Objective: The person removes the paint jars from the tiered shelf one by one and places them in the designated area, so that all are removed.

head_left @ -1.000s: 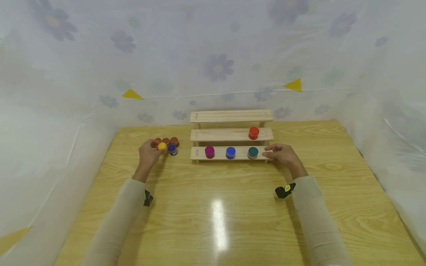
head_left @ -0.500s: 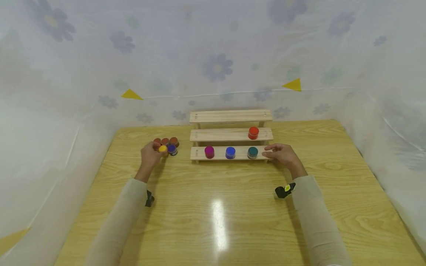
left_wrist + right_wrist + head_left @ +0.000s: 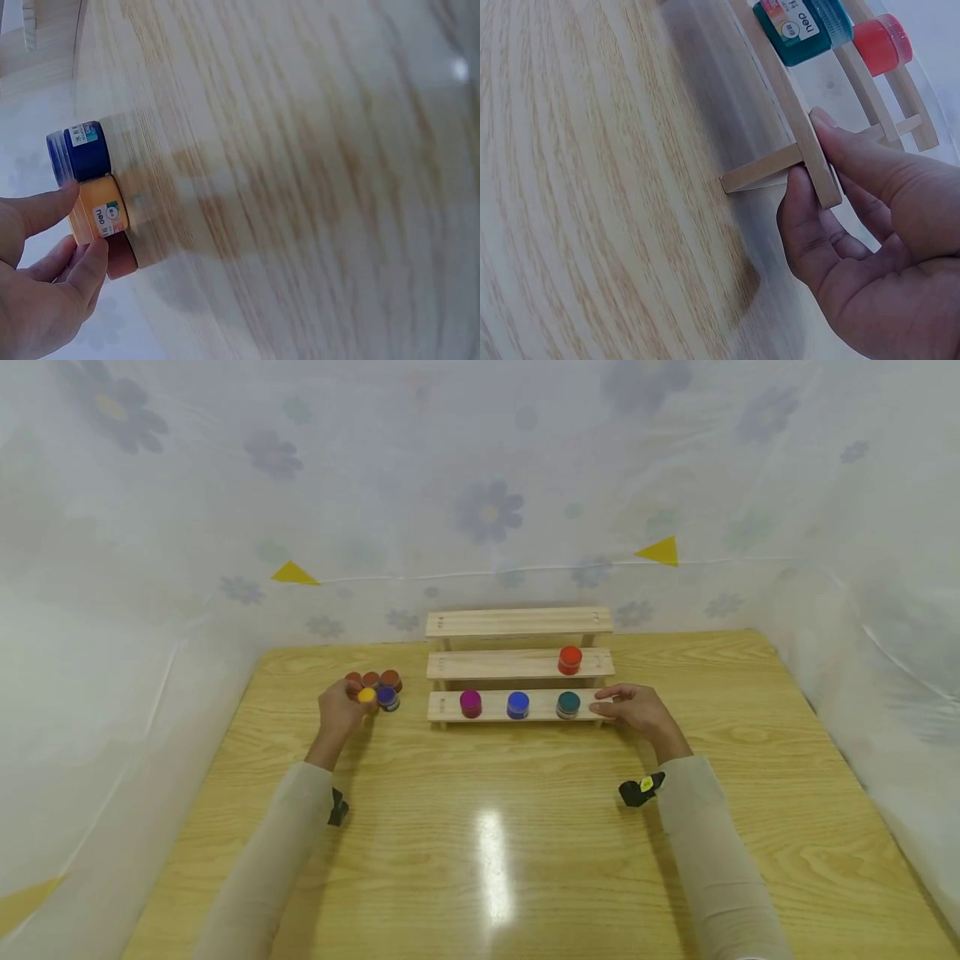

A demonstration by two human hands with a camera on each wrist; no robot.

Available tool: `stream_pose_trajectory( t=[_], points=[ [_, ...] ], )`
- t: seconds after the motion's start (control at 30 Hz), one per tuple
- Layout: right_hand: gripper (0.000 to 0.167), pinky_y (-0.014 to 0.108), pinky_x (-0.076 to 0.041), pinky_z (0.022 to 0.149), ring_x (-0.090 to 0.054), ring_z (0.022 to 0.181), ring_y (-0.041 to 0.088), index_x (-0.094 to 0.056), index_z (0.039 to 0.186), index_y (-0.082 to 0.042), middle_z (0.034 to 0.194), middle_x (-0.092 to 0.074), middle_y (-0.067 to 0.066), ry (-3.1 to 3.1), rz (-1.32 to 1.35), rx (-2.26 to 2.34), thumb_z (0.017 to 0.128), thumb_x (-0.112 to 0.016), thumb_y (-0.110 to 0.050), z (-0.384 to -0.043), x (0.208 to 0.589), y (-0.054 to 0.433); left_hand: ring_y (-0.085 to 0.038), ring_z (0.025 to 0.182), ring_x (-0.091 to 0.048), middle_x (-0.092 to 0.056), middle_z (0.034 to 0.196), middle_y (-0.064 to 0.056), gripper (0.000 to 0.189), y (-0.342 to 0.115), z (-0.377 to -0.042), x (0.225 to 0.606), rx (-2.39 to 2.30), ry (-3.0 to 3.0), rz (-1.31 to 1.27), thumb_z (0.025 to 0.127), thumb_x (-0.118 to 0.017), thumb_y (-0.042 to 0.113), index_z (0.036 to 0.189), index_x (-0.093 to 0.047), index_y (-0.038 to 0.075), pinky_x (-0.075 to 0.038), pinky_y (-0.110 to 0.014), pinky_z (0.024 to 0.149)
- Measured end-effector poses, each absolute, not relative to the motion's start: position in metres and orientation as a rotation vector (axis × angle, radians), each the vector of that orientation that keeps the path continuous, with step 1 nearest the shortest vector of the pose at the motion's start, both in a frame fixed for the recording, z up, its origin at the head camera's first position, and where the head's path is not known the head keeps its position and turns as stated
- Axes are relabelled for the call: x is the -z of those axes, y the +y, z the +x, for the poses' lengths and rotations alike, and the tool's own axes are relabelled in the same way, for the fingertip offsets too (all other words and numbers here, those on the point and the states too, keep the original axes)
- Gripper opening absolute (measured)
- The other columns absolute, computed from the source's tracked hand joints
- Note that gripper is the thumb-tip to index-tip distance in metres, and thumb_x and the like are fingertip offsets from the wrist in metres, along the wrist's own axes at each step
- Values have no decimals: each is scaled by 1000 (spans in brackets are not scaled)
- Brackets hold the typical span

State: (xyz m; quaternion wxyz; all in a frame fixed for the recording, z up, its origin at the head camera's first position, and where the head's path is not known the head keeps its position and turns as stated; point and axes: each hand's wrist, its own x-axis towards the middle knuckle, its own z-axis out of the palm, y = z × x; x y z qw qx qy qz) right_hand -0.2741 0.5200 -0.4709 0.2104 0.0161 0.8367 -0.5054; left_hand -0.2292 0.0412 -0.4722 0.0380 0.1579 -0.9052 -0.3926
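My left hand (image 3: 341,712) pinches a small yellow paint jar (image 3: 367,695) between thumb and fingertips. In the left wrist view the yellow jar stands on the table between a dark blue jar (image 3: 78,154) and a reddish-brown jar (image 3: 121,256). On the right, my right hand (image 3: 641,714) grips the end of the lowest board of a three-step wooden rack (image 3: 517,622). Its thumb lies over the board, with fingers underneath, as the right wrist view shows. That board carries a magenta jar (image 3: 471,703), a blue jar (image 3: 517,704) and a teal jar (image 3: 567,704).
A red jar (image 3: 570,660) stands at the right of the rack's middle board. Brown-lidded jars (image 3: 390,680) sit behind the yellow and dark blue ones. A flower-patterned sheet (image 3: 487,514) encloses the back and sides of the wood-grain table (image 3: 420,827).
The left hand has shifted slightly right and towards the person with the yellow jar, which now stands close beside the dark blue jar. The right hand keeps its grip on the rack.
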Motion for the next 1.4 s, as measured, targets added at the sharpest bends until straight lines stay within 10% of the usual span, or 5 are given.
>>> stream_pose_trajectory(
  t=[1.4],
  points=[
    [51, 32, -55, 81, -59, 85, 16, -59, 124, -3, 98, -55, 0, 2276, 38, 1481, 84, -73, -31, -274, 471, 519, -35, 114, -58, -57, 124, -23, 46, 86, -235, 430, 1408, -2591, 314, 82, -74, 16, 121, -57, -1, -52, -43, 97]
  ],
)
